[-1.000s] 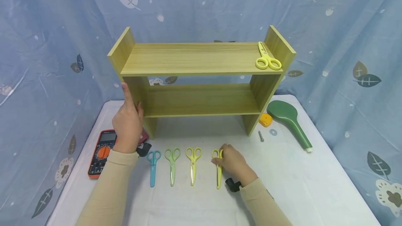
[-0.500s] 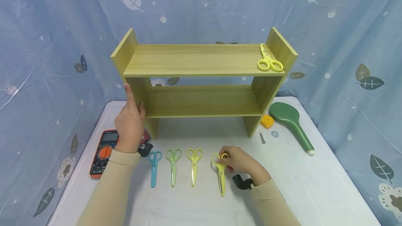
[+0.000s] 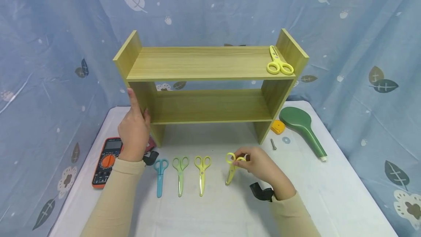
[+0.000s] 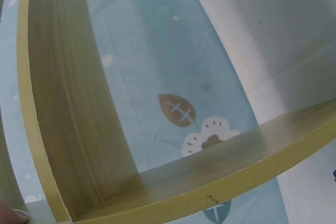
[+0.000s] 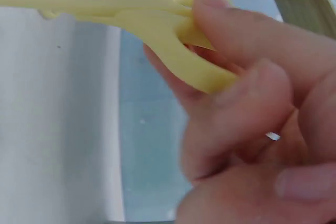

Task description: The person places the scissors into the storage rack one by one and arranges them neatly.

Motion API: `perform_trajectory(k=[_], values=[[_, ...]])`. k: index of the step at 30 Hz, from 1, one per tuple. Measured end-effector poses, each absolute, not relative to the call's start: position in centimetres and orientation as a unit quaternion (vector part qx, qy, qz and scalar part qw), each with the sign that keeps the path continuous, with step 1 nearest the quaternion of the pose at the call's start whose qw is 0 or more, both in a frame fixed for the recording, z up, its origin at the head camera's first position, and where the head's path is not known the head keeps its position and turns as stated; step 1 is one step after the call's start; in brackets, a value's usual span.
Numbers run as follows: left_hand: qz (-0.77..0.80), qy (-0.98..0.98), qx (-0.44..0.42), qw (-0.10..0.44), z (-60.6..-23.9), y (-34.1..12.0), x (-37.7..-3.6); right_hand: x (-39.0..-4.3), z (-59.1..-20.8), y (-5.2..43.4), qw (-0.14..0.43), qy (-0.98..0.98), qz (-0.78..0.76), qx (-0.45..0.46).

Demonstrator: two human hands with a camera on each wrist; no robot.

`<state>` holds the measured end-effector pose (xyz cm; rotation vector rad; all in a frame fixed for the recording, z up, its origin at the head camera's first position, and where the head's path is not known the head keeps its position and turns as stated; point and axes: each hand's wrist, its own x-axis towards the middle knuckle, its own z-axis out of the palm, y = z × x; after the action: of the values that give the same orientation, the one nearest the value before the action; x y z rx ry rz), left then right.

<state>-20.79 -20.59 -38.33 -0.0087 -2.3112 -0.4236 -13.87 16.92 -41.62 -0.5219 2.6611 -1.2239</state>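
My right hand [image 3: 261,162] pinches yellow scissors [image 3: 231,173] by the handle loops, raised over the white table, blades slanting down. Close up in the right wrist view, thumb and fingers grip the yellow plastic handle [image 5: 197,72]. At the wooden shelf [image 3: 210,121], my left hand [image 3: 134,131] holds the left side panel, index finger pointing up along it and thumb on the inner side. A row on the table has blue scissors [image 3: 160,178], green scissors [image 3: 180,176] and another yellow pair [image 3: 202,176]. One more yellow pair [image 3: 277,63] lies on the shelf's top board, at the right end.
A multimeter [image 3: 107,162] with an orange dial lies left of the left forearm. Right of the shelf are an orange tape measure [image 3: 278,127], a bolt [image 3: 273,144], a washer [image 3: 286,140] and a green paddle-shaped object [image 3: 302,129]. Blue patterned curtains [image 3: 210,6] surround the table.
The right hand has picked up the rightmost yellow scissors from the row on the table; they are now raised and tilted. The left hand stays on the shelf panel.
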Motion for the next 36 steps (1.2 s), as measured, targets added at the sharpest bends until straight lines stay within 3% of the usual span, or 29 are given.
perform_trajectory(k=[5,14,26,31,36], values=[[-0.168,-0.907,-0.001,0.387,-38.5,-20.8,-20.7,-13.2,-40.1,17.2,-0.033,0.899,-0.397,-0.182],[-0.17,-0.901,-0.012,0.4,-38.9,-21.2,-20.8,-11.6,-37.9,17.2,-0.32,0.859,-0.344,-0.205],[-0.176,-0.893,-0.026,0.413,-38.9,-21.0,-20.9,-11.4,-35.2,16.1,-0.61,0.657,-0.387,-0.217],[-0.175,-0.891,-0.035,0.417,-38.9,-20.9,-21.1,-11.7,-32.9,14.9,-0.688,0.575,-0.391,-0.208],[-0.169,-0.889,-0.036,0.423,-38.8,-20.9,-21.2,-12.5,-30.9,14.6,-0.691,0.571,-0.378,-0.232]])
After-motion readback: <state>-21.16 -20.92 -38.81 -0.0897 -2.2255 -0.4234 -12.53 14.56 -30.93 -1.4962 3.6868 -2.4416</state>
